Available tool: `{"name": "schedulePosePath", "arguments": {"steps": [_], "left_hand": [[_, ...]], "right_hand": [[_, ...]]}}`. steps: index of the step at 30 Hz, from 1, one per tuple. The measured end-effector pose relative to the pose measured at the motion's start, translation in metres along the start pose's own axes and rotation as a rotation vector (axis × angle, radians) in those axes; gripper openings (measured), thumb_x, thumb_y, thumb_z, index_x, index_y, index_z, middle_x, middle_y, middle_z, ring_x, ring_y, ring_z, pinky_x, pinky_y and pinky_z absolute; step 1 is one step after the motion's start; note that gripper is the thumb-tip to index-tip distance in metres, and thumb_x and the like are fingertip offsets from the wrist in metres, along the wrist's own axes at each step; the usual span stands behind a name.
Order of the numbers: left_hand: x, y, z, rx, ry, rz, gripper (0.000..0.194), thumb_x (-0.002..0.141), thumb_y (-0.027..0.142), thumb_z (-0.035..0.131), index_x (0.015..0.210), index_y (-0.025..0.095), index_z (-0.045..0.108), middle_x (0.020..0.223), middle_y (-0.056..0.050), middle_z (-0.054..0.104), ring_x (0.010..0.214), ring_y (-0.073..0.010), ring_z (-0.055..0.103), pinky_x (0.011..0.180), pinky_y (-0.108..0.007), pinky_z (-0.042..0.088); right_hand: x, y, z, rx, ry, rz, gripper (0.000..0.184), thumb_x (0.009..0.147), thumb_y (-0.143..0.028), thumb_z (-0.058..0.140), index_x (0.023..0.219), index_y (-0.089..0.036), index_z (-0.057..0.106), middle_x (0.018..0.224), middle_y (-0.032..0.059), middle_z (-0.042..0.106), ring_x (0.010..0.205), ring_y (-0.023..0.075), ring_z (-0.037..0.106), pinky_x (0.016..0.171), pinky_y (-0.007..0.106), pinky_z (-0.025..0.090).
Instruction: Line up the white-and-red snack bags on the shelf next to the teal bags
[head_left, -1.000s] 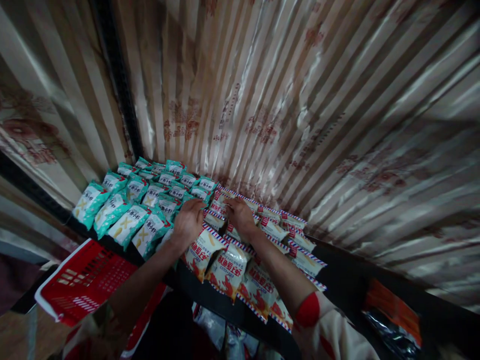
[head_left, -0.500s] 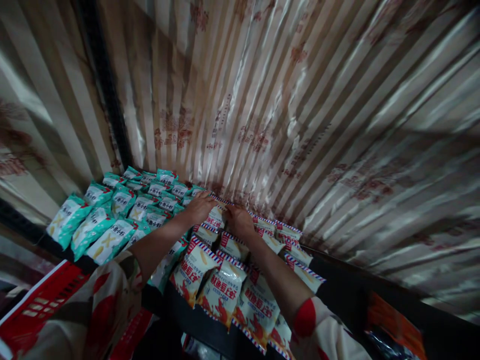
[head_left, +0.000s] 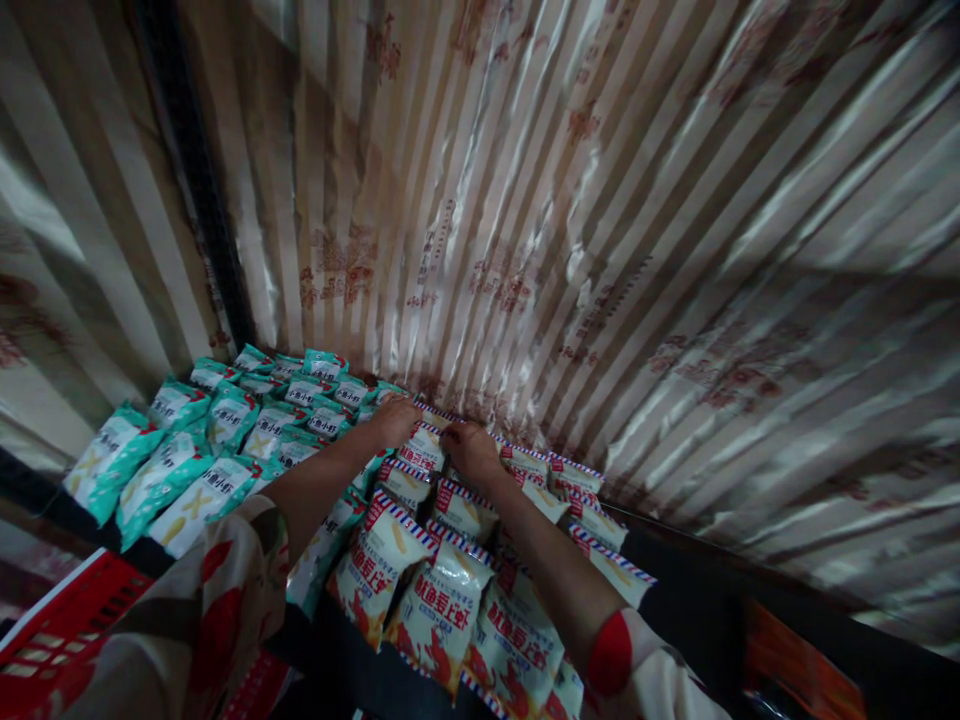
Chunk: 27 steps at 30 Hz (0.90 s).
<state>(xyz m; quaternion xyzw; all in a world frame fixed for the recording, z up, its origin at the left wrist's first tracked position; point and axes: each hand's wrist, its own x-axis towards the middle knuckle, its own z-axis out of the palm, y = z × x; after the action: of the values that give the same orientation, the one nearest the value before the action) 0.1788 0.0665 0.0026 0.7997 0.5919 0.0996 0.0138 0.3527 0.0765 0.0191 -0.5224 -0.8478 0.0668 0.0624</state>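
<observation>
At the back of the display, my left hand (head_left: 396, 420) is closed at the left top corner of a white snack bag (head_left: 421, 452) with a red-and-blue striped edge and red lettering. My right hand (head_left: 471, 448) has its fingers curled at the same bag's right top corner. The fingertips are partly hidden and dim. In front of this bag stand several more striped-edge snack bags (head_left: 441, 600) in rows, some covered by my right forearm. Left of my left hand are rows of teal snack bags (head_left: 214, 490), with my left forearm crossing over part of them.
Behind the bags hangs a pleated, shiny beige sheet (head_left: 517, 200) with reddish prints. A dark upright post (head_left: 199, 170) stands at the back left. At the lower left is a red basket (head_left: 82, 610). An orange packet (head_left: 799, 660) lies on the dark shelf (head_left: 690, 570) at right.
The view has shifted slightly, so the teal bags appear lower and further left. Both hands stay at the back bag, with the right hand's fingers slightly more curled.
</observation>
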Motion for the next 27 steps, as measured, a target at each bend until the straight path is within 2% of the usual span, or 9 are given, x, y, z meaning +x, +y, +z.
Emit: {"name": "schedulePosePath", "arguments": {"steps": [6,13,17,22,27], "left_hand": [[0.009,-0.007,0.002,-0.016,-0.001,-0.001,0.022,0.073,0.013,0.053,0.087,0.019,0.069,0.088,-0.009,0.062,0.092,-0.0231,0.056,0.083,-0.036,0.040],[0.011,-0.015,0.001,-0.035,0.011,-0.020,0.023,0.076,0.015,0.050,0.086,0.020,0.069,0.091,-0.008,0.063,0.085,-0.0199,0.058,0.077,-0.031,0.042],[0.010,-0.012,0.002,-0.038,0.004,0.003,0.025,0.075,0.010,0.049,0.086,0.019,0.069,0.088,-0.008,0.065,0.086,-0.0197,0.059,0.080,-0.032,0.041],[0.012,-0.005,0.008,-0.062,-0.014,0.042,0.025,0.079,0.013,0.048,0.088,0.025,0.068,0.086,-0.002,0.067,0.091,-0.0189,0.059,0.091,-0.037,0.035],[0.016,-0.006,0.014,-0.062,0.020,0.017,0.022,0.076,0.012,0.051,0.082,0.023,0.069,0.086,-0.004,0.066,0.092,-0.0202,0.058,0.094,-0.040,0.032]], "right_hand": [[0.003,-0.003,0.005,0.031,0.021,-0.001,0.022,0.082,-0.021,0.049,0.092,-0.019,0.069,0.093,0.0058,0.071,0.085,0.0144,0.063,0.072,0.020,0.041],[0.006,-0.009,0.012,0.032,0.034,0.014,0.023,0.084,-0.020,0.047,0.092,-0.017,0.068,0.093,0.0088,0.071,0.086,0.0158,0.064,0.073,0.021,0.041],[0.006,-0.009,0.016,0.031,0.031,0.016,0.023,0.084,-0.021,0.047,0.092,-0.017,0.068,0.093,0.0088,0.070,0.086,0.0157,0.064,0.072,0.021,0.042],[0.006,-0.008,0.016,0.023,0.016,0.009,0.021,0.084,-0.020,0.047,0.092,-0.017,0.067,0.094,0.0087,0.070,0.087,0.0159,0.064,0.073,0.021,0.042],[0.005,-0.010,0.012,0.007,0.006,0.002,0.022,0.084,-0.020,0.047,0.093,-0.018,0.067,0.094,0.0082,0.069,0.086,0.0149,0.064,0.073,0.021,0.042]]}}
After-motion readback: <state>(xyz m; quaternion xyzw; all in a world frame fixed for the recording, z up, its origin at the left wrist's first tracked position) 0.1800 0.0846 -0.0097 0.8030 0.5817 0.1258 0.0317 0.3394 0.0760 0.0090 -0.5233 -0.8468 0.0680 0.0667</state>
